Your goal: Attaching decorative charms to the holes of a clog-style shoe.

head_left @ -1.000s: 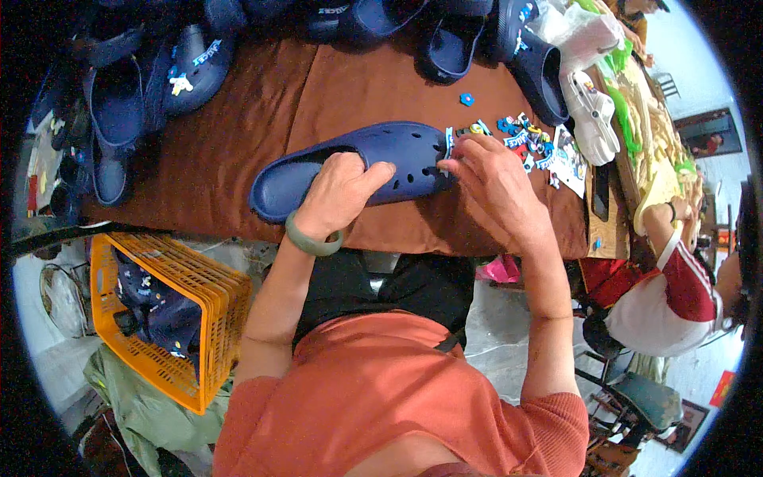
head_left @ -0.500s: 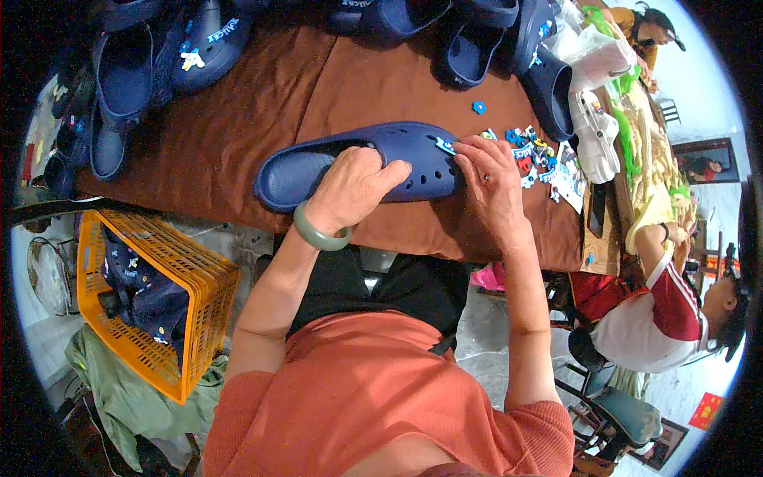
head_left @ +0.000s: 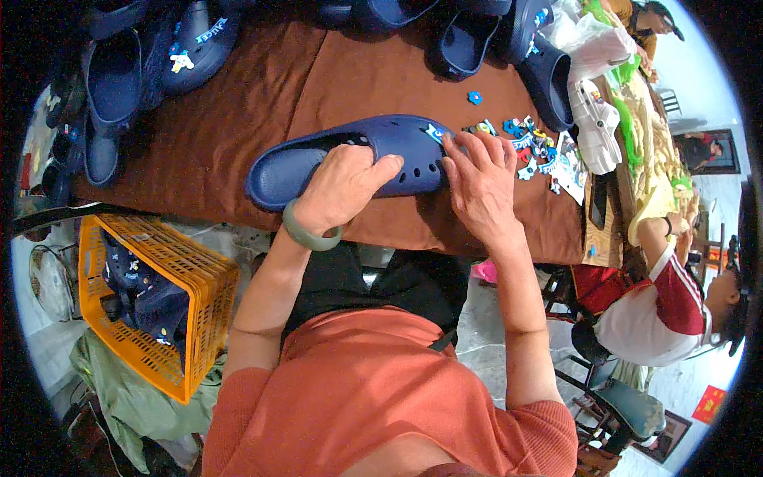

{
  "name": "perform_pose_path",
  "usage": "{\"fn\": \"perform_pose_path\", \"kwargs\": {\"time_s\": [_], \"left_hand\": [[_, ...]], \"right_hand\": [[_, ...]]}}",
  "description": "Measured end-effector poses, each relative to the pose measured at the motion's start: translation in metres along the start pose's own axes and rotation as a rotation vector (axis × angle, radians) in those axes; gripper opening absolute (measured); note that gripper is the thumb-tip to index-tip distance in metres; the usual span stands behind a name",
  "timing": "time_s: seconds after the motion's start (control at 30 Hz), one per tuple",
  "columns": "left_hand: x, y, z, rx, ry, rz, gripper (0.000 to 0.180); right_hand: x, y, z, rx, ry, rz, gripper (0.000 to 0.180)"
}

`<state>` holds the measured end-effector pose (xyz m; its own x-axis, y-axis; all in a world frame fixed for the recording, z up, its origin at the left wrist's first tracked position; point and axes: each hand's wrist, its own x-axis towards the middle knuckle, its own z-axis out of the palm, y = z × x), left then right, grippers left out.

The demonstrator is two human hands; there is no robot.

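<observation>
A navy blue foam clog (head_left: 409,147) lies across the brown cloth, heel to the left and toe to the right. My left hand (head_left: 342,187) grips its middle, fingers inside the foot opening and thumb on the upper. On the holed toe part sits a small blue-and-white shoe charm (head_left: 435,133). The bent fingers of my right hand (head_left: 486,187) close at the charm's right end; the exact fingertip contact is partly hidden. Just beyond that hand lies a pile of loose charms (head_left: 536,151), with a single blue flower charm (head_left: 474,98) farther off.
More navy clogs (head_left: 199,52) stand along the far side, some with charms. White clogs (head_left: 596,131) and a dark phone (head_left: 598,208) are at the right. An orange crate (head_left: 203,278) with clogs stands lower left. A co-worker (head_left: 652,310) sits at the right.
The clog and both hands have shifted slightly left in the view. The right fingers have changed their bend, and more of the charm now shows.
</observation>
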<state>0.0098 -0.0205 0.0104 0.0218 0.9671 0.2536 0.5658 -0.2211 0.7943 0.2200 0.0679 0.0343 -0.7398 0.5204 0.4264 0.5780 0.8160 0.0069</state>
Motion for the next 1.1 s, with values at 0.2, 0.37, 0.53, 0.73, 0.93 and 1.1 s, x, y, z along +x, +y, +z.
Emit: {"fn": "perform_pose_path", "kwargs": {"time_s": [0.2,0.37,0.53,0.73,0.93,1.1], "left_hand": [[0.0,0.001,-0.002,-0.008,0.001,0.046,0.02],[0.006,-0.002,0.003,0.136,0.034,0.122,0.022],[0.005,0.021,-0.009,-0.038,0.017,-0.221,0.04],[0.002,0.005,0.0,-0.092,0.088,-0.094,0.05],[0.001,0.01,0.0,-0.104,0.045,-0.233,0.049],[-0.004,0.018,-0.004,-0.085,0.062,-0.209,0.045]], "right_hand": [[0.003,-0.004,-0.001,-0.005,-0.007,-0.011,0.023],[0.002,0.004,0.009,0.028,0.045,0.033,0.021],[-0.005,-0.008,0.023,0.057,0.153,0.105,0.027],[-0.037,-0.002,0.034,0.478,0.288,0.247,0.042],[-0.064,-0.001,0.024,0.47,0.264,0.327,0.049],[-0.08,-0.003,0.012,0.43,0.213,0.198,0.029]]}}
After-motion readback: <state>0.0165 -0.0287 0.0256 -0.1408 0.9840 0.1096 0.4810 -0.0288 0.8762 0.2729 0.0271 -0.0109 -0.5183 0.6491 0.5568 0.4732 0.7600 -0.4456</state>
